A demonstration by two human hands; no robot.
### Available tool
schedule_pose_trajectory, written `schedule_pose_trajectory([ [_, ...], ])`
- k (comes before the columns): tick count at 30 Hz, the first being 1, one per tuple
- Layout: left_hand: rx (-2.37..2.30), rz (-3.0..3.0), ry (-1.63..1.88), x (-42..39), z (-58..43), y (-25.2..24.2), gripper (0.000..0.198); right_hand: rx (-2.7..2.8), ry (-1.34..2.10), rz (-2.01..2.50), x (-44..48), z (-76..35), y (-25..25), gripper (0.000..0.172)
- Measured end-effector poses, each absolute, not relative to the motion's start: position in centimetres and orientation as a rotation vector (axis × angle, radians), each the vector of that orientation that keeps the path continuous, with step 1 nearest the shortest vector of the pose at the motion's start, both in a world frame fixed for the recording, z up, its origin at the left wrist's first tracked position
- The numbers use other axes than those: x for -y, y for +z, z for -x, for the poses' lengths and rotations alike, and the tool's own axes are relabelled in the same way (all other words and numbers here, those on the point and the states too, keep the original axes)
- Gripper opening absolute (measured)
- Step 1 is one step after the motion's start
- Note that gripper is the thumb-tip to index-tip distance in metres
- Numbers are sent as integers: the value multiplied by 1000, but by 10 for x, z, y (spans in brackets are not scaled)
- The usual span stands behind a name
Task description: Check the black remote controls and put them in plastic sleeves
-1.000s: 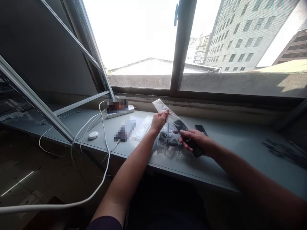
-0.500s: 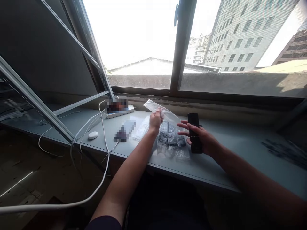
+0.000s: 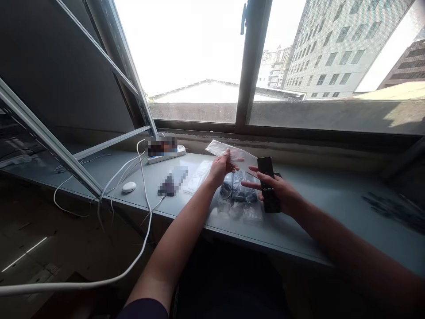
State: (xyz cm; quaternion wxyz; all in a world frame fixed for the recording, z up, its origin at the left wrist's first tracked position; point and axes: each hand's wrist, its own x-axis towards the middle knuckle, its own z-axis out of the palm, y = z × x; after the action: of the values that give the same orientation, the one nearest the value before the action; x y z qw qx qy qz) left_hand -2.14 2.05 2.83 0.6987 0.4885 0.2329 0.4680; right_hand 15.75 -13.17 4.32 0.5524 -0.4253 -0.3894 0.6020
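Note:
My left hand (image 3: pixel 221 169) pinches one end of a clear plastic bag (image 3: pixel 223 150) and holds it a little above the grey ledge (image 3: pixel 318 208). A black remote control (image 3: pixel 268 184) lies along the palm of my right hand (image 3: pixel 277 190), thumb and fingers curled round it, its top pointing at the window. The forefinger of that hand reaches left toward the bag. Under both hands lies a pile of clear bags with dark contents (image 3: pixel 237 197).
A white power strip (image 3: pixel 166 153) with white cables (image 3: pixel 142 186), a white oval device (image 3: pixel 129 187) and more clear bags (image 3: pixel 198 177) lie left of my hands. Slanted metal bars (image 3: pixel 49 137) cross the left side. Dark items (image 3: pixel 395 210) lie at the far right.
The remote has come out of the clear bag and my right hand has turned it upright. My left hand has pulled the emptied bag away to the left and lowered it a little.

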Motion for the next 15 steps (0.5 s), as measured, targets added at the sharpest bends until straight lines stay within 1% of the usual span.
schedule_pose_trajectory([
  [4, -554, -1108, 1026, -19, 20, 28, 46, 904, 1421, 996, 131, -158, 42, 36],
  [8, -646, -1058, 1067, -25, 20, 26, 38, 907, 1364, 1005, 131, -158, 42, 29],
  [11, -739, -949, 1165, -34, 21, 24, 29, 915, 1338, 1009, 132, -157, 44, 24],
  [15, -868, -793, 1320, -44, 26, 22, 24, 943, 1322, 1014, 132, -156, 44, 26],
])
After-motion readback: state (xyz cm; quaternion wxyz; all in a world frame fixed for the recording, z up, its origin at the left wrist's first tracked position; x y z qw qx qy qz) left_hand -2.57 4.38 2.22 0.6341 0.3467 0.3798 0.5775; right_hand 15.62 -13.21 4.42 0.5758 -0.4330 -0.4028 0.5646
